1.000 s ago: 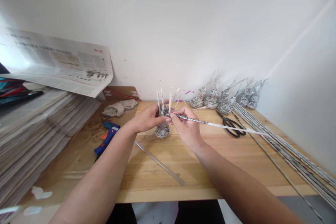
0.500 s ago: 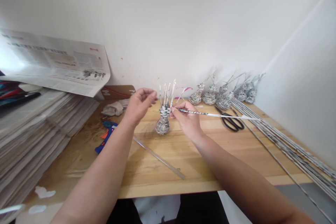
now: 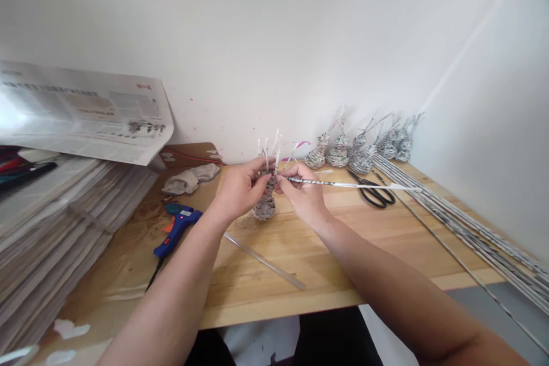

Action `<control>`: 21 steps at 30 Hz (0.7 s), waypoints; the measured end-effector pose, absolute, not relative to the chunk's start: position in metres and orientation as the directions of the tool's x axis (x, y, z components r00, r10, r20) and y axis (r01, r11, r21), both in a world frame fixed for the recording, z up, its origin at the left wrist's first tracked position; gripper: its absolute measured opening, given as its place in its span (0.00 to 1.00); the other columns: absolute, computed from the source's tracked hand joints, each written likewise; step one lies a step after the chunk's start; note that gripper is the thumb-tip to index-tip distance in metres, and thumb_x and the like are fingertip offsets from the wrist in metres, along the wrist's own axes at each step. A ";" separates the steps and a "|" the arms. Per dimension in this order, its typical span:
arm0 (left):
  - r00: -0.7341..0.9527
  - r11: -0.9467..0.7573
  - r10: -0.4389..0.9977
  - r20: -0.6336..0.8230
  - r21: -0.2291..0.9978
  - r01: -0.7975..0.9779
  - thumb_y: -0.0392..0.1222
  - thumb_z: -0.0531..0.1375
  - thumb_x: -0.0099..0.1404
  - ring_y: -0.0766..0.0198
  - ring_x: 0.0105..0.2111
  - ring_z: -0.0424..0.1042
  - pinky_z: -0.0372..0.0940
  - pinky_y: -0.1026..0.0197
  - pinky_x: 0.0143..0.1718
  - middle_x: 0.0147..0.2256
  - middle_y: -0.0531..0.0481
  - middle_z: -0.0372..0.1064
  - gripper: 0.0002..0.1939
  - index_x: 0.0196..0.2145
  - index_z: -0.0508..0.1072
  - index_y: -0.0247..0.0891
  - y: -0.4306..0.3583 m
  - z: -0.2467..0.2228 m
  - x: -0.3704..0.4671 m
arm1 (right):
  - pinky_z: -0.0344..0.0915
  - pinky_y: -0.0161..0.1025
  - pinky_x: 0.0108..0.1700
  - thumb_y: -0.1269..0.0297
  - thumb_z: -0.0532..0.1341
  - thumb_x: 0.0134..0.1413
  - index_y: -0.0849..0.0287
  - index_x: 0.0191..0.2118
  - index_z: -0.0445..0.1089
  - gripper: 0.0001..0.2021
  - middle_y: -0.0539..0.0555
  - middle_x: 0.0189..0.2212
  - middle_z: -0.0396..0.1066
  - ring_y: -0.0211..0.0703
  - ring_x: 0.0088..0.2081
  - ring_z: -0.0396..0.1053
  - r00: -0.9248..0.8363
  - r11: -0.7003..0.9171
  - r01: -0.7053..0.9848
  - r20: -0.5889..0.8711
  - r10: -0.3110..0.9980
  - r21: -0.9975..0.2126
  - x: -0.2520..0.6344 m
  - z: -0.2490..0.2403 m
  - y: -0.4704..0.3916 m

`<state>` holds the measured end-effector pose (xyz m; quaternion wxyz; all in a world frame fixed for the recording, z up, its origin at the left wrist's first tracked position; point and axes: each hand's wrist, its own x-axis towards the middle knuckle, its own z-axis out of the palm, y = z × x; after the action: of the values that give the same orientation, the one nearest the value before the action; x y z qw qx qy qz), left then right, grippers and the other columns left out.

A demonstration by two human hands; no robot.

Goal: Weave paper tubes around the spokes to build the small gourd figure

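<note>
A small vase-shaped weave of rolled newspaper stands upright on the wooden table, its upright paper stakes poking up between my fingers. My left hand is closed around the left side of its neck, thumb in front and fingers behind. On the other side, my right hand pinches a long rolled paper strip against the neck; the strip's free end stretches out to the right. Both hands cover most of the neck.
Several similar woven pieces line the wall. Black scissors and a bundle of paper rolls lie right. A blue glue gun, a crumpled cloth and stacked newspapers are left. A clear glue stick lies in front.
My left hand has come in from the left, off the weave, and taken hold of its neck. My right hand keeps its pinch on the strip. The view has shifted slightly.
</note>
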<state>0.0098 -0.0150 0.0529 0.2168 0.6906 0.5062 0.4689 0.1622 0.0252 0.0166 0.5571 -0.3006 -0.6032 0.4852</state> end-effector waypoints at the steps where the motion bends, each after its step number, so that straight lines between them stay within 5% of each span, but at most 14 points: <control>1: 0.044 -0.399 0.892 0.450 0.737 0.546 0.43 0.59 0.64 0.66 0.25 0.73 0.68 0.64 0.26 0.41 0.47 0.77 0.19 0.52 0.74 0.40 -0.016 0.053 0.010 | 0.73 0.41 0.33 0.58 0.67 0.49 0.56 0.29 0.65 0.11 0.50 0.26 0.73 0.41 0.28 0.73 -0.199 0.355 -0.177 0.387 0.900 -0.918 0.162 0.017 0.025; 5: -0.067 -0.413 0.806 0.588 0.641 0.647 0.44 0.62 0.62 0.69 0.24 0.70 0.66 0.66 0.27 0.36 0.48 0.77 0.16 0.48 0.76 0.39 -0.015 0.055 0.009 | 0.73 0.41 0.33 0.57 0.66 0.50 0.56 0.29 0.66 0.11 0.50 0.26 0.74 0.42 0.28 0.74 -0.202 0.357 -0.171 0.387 0.900 -0.918 0.162 0.016 0.023; 10: -0.046 -0.388 0.864 0.502 0.720 0.576 0.47 0.60 0.64 0.69 0.20 0.70 0.65 0.65 0.24 0.36 0.48 0.78 0.20 0.52 0.74 0.38 -0.013 0.051 0.006 | 0.73 0.42 0.34 0.58 0.66 0.51 0.55 0.30 0.66 0.10 0.51 0.27 0.74 0.42 0.29 0.74 -0.197 0.357 -0.172 0.387 0.901 -0.918 0.162 0.016 0.024; 21: 0.099 -0.386 0.817 0.568 0.411 0.826 0.41 0.56 0.66 0.63 0.28 0.74 0.64 0.65 0.31 0.28 0.51 0.75 0.09 0.39 0.75 0.40 -0.018 0.054 0.014 | 0.73 0.41 0.34 0.58 0.66 0.50 0.56 0.30 0.69 0.08 0.51 0.27 0.75 0.42 0.29 0.74 -0.183 0.375 -0.127 0.393 0.901 -0.918 0.162 0.012 0.027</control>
<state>0.0135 -0.0179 0.0540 -0.0058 0.7412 0.5542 0.3788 0.1615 0.0268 0.0118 0.5563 -0.3146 -0.6148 0.4621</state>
